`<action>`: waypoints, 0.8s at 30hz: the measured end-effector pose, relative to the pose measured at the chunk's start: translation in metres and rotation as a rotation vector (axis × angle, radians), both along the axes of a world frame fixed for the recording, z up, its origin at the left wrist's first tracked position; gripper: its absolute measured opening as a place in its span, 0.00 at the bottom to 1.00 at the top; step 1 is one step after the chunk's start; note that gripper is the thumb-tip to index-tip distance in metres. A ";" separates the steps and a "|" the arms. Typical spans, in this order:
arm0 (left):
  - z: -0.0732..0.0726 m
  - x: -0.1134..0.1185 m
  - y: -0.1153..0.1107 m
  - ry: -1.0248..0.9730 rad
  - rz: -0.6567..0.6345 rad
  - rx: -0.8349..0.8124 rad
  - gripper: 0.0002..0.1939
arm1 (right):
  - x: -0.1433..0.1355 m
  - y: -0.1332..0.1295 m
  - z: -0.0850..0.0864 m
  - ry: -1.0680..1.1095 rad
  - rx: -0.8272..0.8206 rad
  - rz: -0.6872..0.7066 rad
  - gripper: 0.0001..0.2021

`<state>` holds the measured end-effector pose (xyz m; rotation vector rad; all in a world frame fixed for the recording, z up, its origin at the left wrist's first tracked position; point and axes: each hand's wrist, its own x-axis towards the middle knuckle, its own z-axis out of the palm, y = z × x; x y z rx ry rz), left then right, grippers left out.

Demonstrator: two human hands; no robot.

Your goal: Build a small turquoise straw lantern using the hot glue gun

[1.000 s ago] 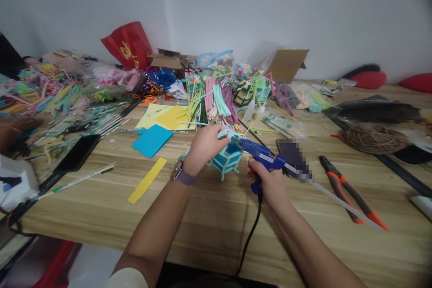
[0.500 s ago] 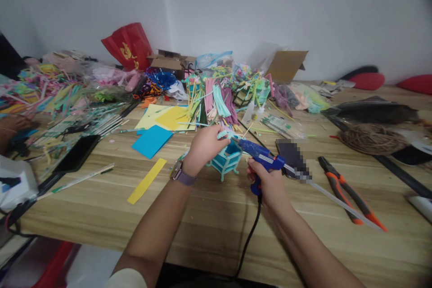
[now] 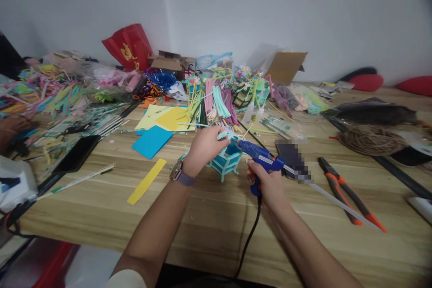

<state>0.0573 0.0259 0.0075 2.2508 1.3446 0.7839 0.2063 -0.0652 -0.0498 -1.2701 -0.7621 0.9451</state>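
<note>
My right hand is wrapped round the handle of a blue hot glue gun. A long clear glue stick trails from its back end. The nozzle meets a pale teal fuzzy strip, seemingly pipe cleaner, by my left fingertips. My left hand, with a watch on its wrist, is closed in a pinch on that strip at the top of a small teal openwork basket. The basket stands on little feet on the table; my left hand hides part of its far side and rim.
Orange-handled pliers and a dark phone lie on the right, near a coil of brown cord. Bundles of pipe cleaners stand behind. Left are blue paper, a yellow strip and another person's hand.
Almost nothing differs. Both hands, the glue gun and the basket keep the same places, with only a slight shift of the view.
</note>
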 end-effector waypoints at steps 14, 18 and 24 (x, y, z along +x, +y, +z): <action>0.001 -0.001 -0.004 0.012 0.028 0.011 0.03 | 0.005 -0.001 -0.007 0.027 0.009 -0.015 0.15; -0.001 0.000 -0.003 0.013 0.020 0.011 0.02 | 0.015 -0.012 -0.007 0.143 0.005 -0.025 0.16; 0.005 -0.009 -0.002 -0.006 0.022 -0.019 0.07 | 0.031 -0.053 -0.010 0.437 -0.386 0.421 0.18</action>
